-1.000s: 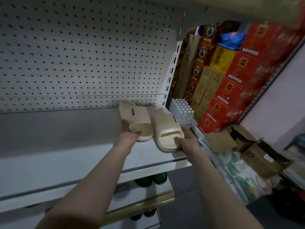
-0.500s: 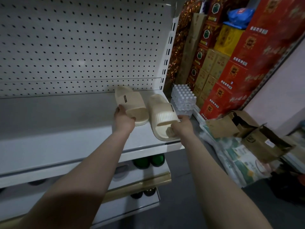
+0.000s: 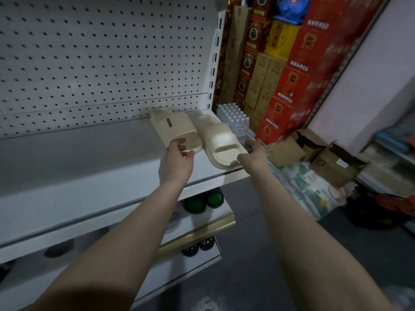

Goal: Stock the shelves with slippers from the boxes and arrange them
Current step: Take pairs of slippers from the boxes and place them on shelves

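The shelf is a white metal deck backed by a pegboard panel; most of its surface is bare. Both cream slippers sit at its right end, close to the front right corner.

The left slipper lies flat with its long axis running from the back edge toward the front edge, angled slightly rightward as it comes forward. Its near end faces the front edge. The right slipper lies just beside it, on a nearly parallel axis, and reaches further forward: its near end sits at the front edge, near the shelf's right corner. The two slippers touch or nearly touch along their inner sides; the exact gap cannot be confirmed.

The left hand is at the near end of the left slipper, fingers loosely curled with the fingertips on the strap edge; no firm pinch is evident. The right hand brackets the near end of the right slipper, thumb and fingers spread around it, contact light.

Each slipper lies directly ahead of its own hand. Judgement: a push along each long axis toward the back edge would seat the pair.
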`<state>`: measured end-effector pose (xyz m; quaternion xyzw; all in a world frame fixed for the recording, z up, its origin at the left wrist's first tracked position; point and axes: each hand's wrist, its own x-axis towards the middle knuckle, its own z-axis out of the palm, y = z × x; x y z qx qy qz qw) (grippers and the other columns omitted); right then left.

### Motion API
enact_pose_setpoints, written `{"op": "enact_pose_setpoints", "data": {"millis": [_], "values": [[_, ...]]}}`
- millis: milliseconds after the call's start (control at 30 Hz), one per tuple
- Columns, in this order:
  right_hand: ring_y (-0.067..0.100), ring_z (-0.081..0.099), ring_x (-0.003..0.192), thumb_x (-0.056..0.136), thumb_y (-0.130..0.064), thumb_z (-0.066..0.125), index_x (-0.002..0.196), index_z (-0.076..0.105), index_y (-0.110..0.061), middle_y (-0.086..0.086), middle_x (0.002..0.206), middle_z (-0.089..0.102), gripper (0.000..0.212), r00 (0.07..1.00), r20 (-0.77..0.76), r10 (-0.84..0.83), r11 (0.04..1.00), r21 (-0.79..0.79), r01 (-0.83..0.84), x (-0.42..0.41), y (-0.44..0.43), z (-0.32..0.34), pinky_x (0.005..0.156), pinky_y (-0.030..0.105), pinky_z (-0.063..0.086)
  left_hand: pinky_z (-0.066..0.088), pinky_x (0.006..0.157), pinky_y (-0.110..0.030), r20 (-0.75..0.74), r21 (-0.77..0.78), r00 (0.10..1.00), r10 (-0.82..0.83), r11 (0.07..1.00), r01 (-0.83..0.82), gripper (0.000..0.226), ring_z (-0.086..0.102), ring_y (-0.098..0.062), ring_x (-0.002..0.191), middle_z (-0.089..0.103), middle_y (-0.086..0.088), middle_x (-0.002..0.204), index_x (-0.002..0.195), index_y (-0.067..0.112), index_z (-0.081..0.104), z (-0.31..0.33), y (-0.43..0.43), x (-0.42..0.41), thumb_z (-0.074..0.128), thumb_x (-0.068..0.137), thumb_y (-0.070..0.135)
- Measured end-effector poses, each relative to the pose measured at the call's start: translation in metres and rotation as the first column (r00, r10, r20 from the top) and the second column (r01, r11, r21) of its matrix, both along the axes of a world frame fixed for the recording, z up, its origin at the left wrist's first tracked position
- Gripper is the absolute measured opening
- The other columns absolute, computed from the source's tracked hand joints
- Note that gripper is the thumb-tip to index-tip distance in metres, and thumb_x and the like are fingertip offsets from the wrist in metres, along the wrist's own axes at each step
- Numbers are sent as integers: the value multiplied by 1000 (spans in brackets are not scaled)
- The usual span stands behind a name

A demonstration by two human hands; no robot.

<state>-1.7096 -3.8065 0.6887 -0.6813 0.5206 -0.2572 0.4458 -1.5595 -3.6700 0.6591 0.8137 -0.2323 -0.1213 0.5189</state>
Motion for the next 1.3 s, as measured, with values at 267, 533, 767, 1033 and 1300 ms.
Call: {"op": "enact_pose_setpoints", "data": {"millis": [267,533,767,1033,1300], "values": [[19,58,97,88,-5,59,137,49,-22,10,134,53,53,972,82,-218,975,-25,221,-37,94,-2,74,30,51,53,88,-41,-44,-90,917,-396,916,392,20,62,-7,94,60,25,97,104,48,56,8,42,-28,57,88,35],[11,58,73,89,-4,60,135,51,-24,4,124,56,51,874,-5,-485,872,76,484,-125,217,-34,55,24,47,52,87,-32,-99,-199,745,-660,746,635,24,63,-15,95,64,7,98,108,23,64,-17,101,-105,60,89,9],[20,61,85,86,-5,62,135,50,-20,7,113,58,53,732,-78,-677,721,133,681,-229,310,-85,68,30,52,50,83,-30,-241,-159,494,-836,536,829,23,57,-5,79,62,9,89,101,23,63,-55,149,-204,61,88,4],[19,57,81,82,-3,61,127,56,-18,-1,86,58,49,500,-116,-858,470,215,856,-331,412,-142,75,36,53,49,86,-35,-307,-49,233,-923,259,965,30,57,-14,86,61,2,93,107,20,60,-99,198,-332,63,84,0],[22,56,86,86,-1,58,134,52,-21,-2,94,56,52,275,-206,-939,189,359,914,-428,517,-185,73,34,48,47,89,-30,-330,110,-25,-944,-64,992,32,59,-15,96,62,1,104,115,18,62,-138,257,-439,67,85,8]]}}
